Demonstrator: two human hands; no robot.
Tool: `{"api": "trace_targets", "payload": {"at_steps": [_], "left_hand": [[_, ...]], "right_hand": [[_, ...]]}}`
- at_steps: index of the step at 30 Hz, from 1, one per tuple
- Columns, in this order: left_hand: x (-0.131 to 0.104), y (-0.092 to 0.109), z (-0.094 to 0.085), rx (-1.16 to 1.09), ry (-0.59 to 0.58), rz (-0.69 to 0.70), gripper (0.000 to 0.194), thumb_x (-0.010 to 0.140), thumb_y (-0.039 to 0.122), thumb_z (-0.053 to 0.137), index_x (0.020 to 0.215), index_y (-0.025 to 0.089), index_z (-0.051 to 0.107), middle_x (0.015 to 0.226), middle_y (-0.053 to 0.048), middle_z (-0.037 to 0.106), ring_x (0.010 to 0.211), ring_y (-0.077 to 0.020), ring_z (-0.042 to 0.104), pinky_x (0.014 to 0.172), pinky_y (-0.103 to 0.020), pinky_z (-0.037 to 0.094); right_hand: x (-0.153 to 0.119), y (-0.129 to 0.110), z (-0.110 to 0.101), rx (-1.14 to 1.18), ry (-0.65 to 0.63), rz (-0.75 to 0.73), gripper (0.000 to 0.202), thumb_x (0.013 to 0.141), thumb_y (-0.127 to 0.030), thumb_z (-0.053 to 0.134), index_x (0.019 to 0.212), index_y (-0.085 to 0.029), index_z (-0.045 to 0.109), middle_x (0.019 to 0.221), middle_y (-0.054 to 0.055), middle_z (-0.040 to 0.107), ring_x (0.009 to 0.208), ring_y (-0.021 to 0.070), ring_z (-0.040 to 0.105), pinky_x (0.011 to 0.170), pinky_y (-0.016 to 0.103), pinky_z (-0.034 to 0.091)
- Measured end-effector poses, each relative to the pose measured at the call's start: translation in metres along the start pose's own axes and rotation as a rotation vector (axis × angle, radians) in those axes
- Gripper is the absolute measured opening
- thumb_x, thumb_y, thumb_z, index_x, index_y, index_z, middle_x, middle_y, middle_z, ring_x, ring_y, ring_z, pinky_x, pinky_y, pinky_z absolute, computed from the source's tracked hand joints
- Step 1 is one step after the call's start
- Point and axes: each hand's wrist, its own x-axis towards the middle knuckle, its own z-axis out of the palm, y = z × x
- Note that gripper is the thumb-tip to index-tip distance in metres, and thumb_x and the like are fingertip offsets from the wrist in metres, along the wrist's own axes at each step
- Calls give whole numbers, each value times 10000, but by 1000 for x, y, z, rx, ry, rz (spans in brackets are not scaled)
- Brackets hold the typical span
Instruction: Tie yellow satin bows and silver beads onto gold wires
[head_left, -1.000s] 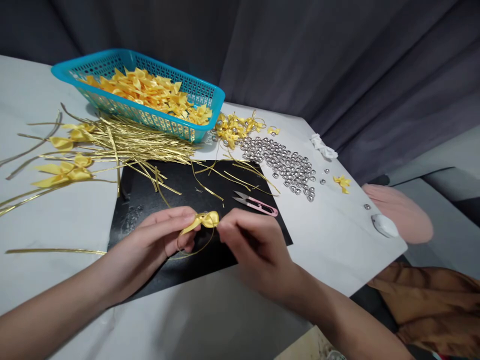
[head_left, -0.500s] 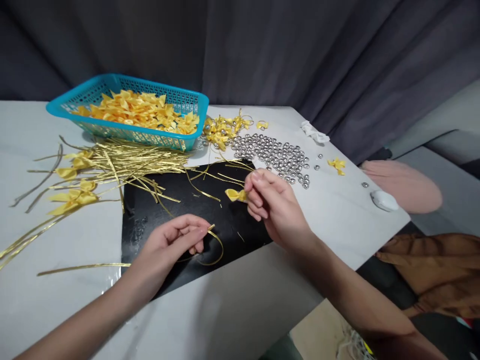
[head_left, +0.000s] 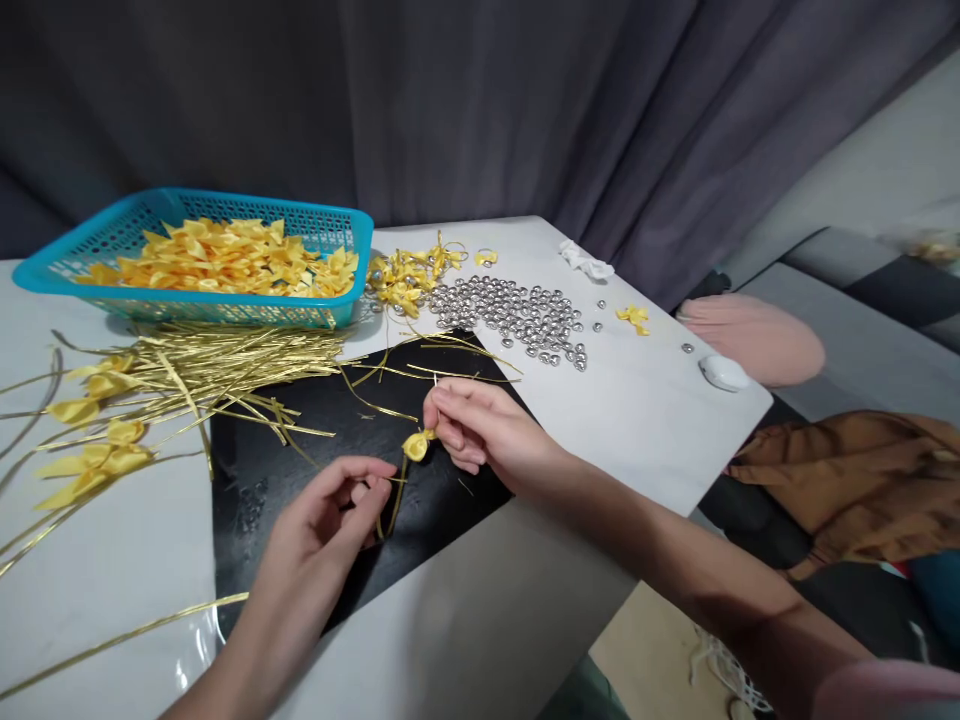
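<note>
My left hand (head_left: pixel 330 525) pinches a thin gold cord (head_left: pixel 398 500) between thumb and forefinger; its loop hangs below the fingertips. Just to the right, my right hand (head_left: pixel 487 428) is closed on a small yellow ribbon bow (head_left: pixel 415 446), part of which is hidden by the fingers. A short, thin end pokes up above the right fingertips. Both hands are over a black mat (head_left: pixel 300 480), with a small gap between them. Loose gold cords (head_left: pixel 225 365) lie in a heap behind the left hand.
A blue plastic basket (head_left: pixel 358 260) full of yellow ribbon pieces stands at the back left. Silver beads (head_left: pixel 517 310) are scattered behind my right hand, beside a pile of yellow bows (head_left: pixel 405 275). A white computer mouse (head_left: pixel 724 373) sits near the table's right edge.
My right hand has moved left and down with the bow, closer to the left hand. The left hand is a little lower and further left. The whole view has shifted.
</note>
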Motion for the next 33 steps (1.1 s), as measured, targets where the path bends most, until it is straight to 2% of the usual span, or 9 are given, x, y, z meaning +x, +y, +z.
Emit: {"api": "trace_targets", "payload": {"at_steps": [3,6,8,10,14,16,19,25,33], "left_hand": [[0,-2,2,84,73,101,323,700,434,712,932,213,665,854,-20,612,634,-147,530,567,-249,449],[-2,-6,4,161,149,249,363,751,406,672,1083,263,633,1245,-54,568,1006,-221,589,843,-307,492],[-2,-8,7,163,124,310,458,779,402,650,1216,291,569,1388,-48,511,1269,-254,477,1061,-363,380],[-1,-9,10,108,28,310,559,785,393,658,1311,294,496,1432,-53,503,1351,-251,419,1131,-380,307],[3,-7,10,-41,-127,174,463,799,415,663,1219,238,583,1166,-68,697,1073,-230,648,923,-318,501],[3,-4,8,-66,-123,109,358,791,439,674,1066,211,657,962,-50,747,892,-208,690,798,-283,531],[2,-1,6,-93,-61,66,278,762,456,704,880,206,690,829,-24,745,803,-190,684,740,-255,515],[3,-2,0,-155,-98,18,300,731,441,752,903,202,694,852,-29,751,851,-186,682,775,-242,499],[6,-10,-4,-342,-88,36,332,699,349,802,975,222,667,911,1,728,774,-124,667,710,-177,504]], "right_hand": [[-1,1,1,-19,-49,3,242,924,-313,500,746,-153,534,537,-93,417,371,16,280,362,147,236],[-3,2,3,-22,-88,15,246,939,-321,483,767,-152,534,553,-88,440,373,14,299,355,143,222],[-4,2,5,-35,-120,33,233,948,-308,469,794,-150,543,582,-81,478,369,10,310,352,141,236],[-5,3,7,-61,-155,34,223,957,-292,456,823,-145,556,622,-67,524,369,5,330,355,138,259],[-4,4,9,-74,-176,19,206,959,-255,436,845,-140,564,645,-58,562,351,0,332,347,139,263],[-3,5,9,-79,-145,14,200,950,-256,448,836,-141,565,637,-59,554,347,3,334,337,142,256],[-2,5,6,-129,-70,-19,208,940,-292,483,836,-142,582,631,-61,529,364,10,345,339,147,268],[-2,2,-1,-315,-21,-116,216,942,-292,475,852,-138,597,661,-56,508,400,12,354,380,159,271],[-6,-2,-1,-386,-21,-169,231,946,-295,469,866,-125,603,649,-45,495,429,27,360,396,171,267]]}}
